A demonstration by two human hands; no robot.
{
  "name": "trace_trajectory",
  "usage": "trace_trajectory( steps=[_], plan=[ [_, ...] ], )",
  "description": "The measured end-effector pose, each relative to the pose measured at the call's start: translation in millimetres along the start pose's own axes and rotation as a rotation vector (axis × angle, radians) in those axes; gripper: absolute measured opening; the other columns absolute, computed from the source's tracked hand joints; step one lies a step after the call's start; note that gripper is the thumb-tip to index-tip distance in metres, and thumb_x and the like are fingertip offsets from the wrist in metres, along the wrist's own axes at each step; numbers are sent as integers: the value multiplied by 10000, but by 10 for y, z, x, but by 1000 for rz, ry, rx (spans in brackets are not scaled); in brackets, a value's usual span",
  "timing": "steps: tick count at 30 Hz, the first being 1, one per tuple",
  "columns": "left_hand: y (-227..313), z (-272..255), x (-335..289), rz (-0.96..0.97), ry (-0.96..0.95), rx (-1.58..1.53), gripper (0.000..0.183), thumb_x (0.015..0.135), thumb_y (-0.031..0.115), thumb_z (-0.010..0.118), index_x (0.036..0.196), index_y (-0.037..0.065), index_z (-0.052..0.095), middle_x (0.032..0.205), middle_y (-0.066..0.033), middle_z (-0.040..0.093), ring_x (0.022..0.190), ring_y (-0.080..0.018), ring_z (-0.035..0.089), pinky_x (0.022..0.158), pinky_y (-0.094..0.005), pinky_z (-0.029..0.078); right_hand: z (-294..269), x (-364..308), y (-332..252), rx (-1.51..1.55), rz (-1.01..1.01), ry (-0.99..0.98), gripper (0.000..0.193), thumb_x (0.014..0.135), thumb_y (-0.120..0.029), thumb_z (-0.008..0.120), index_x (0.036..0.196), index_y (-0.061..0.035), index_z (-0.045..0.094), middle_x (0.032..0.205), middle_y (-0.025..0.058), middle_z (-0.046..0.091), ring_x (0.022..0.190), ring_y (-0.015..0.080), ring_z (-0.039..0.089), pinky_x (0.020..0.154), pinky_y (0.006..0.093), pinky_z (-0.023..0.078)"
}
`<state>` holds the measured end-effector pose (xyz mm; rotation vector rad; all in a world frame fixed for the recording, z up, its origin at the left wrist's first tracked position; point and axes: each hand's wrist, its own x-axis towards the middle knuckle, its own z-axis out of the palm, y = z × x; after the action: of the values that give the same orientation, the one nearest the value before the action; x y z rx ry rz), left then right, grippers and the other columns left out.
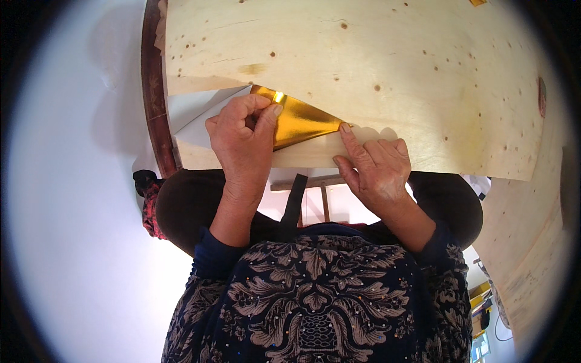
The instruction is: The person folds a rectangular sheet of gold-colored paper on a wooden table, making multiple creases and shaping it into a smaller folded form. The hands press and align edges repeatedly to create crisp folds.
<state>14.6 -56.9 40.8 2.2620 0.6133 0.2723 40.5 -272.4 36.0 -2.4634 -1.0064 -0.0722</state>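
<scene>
A sheet of shiny gold foil paper (301,123), folded to a long triangle, lies on the pale plywood board (375,57). Its narrow tip points right. My left hand (242,133) is closed at the paper's wide left end, thumb and fingers pinched together on it. At the tip, the index finger of my right hand (378,166) presses down, while its thumb stands apart and the other fingers are bent loosely. White paper (203,106) shows left of my left hand; whether it is the back of the same sheet is hidden behind the hand.
Along the board's left side runs a dark brown wooden rail (155,91). The board's near edge lies just above my lap. A black strap (295,199) hangs below that edge. A second pale board (526,242) is at the right, and a gold scrap (477,2) at the far edge.
</scene>
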Motion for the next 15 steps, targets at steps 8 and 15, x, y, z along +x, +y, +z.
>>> trace_trajectory(
  steps=[8, 15],
  plan=[
    [-16, 26, -17, 34, 32, 11, 155, 762, 57, 783, 854, 90, 663, 761, 3, 643, 653, -143, 583, 838, -313, 365, 5, 0, -1, -1, -7, 19, 615, 703, -182, 814, 1284, -83, 640, 628, -5, 466, 546, 166, 449, 594, 339, 321],
    [-23, 39, -30, 35, 31, 15, 151, 763, 42, 771, 841, 88, 650, 755, 6, 634, 657, -145, 584, 832, -314, 366, -5, -2, -2, -4, 3, -4, 587, 669, -211, 810, 1214, -54, 658, 661, -15, 481, 597, 151, 515, 625, 352, 337]
  ],
)
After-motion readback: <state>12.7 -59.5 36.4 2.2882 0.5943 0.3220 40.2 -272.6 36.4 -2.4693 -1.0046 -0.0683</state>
